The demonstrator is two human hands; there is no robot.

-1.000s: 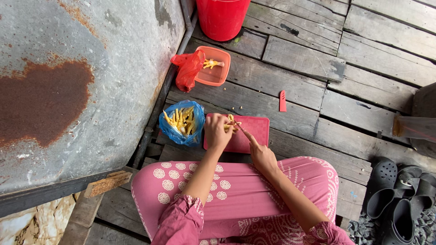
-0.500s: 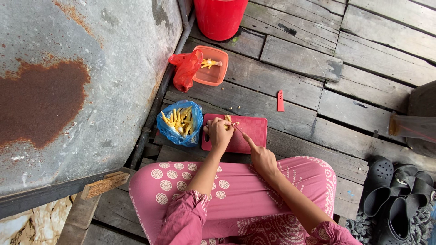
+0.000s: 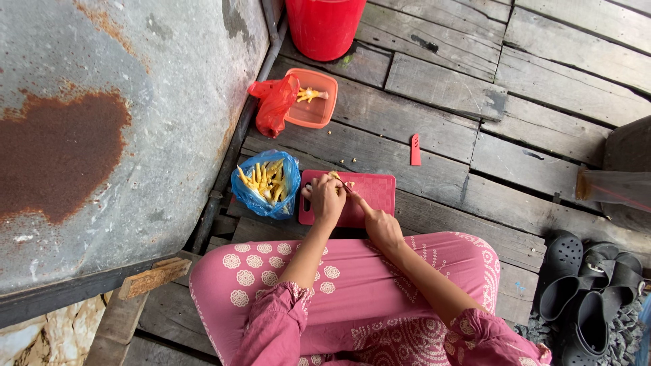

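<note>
On the red cutting board (image 3: 363, 196), the left hand (image 3: 327, 198) pinches a chicken foot (image 3: 337, 177) steady; the right hand (image 3: 381, 227), fingers pressed together, grips a knife. A blue bag (image 3: 252, 198) sits just beside the board.

Red bucket (image 3: 324, 26) at top edge of the plank floor (image 3: 447, 88). Orange tray (image 3: 313, 99) below it, red plastic bag (image 3: 274, 103) touching its left side. Small red sheath-like piece (image 3: 415, 150) lies alone on the planks. Rusted grey metal sheet (image 3: 102, 129) at left. Dark sandals (image 3: 586, 281) lower right.
</note>
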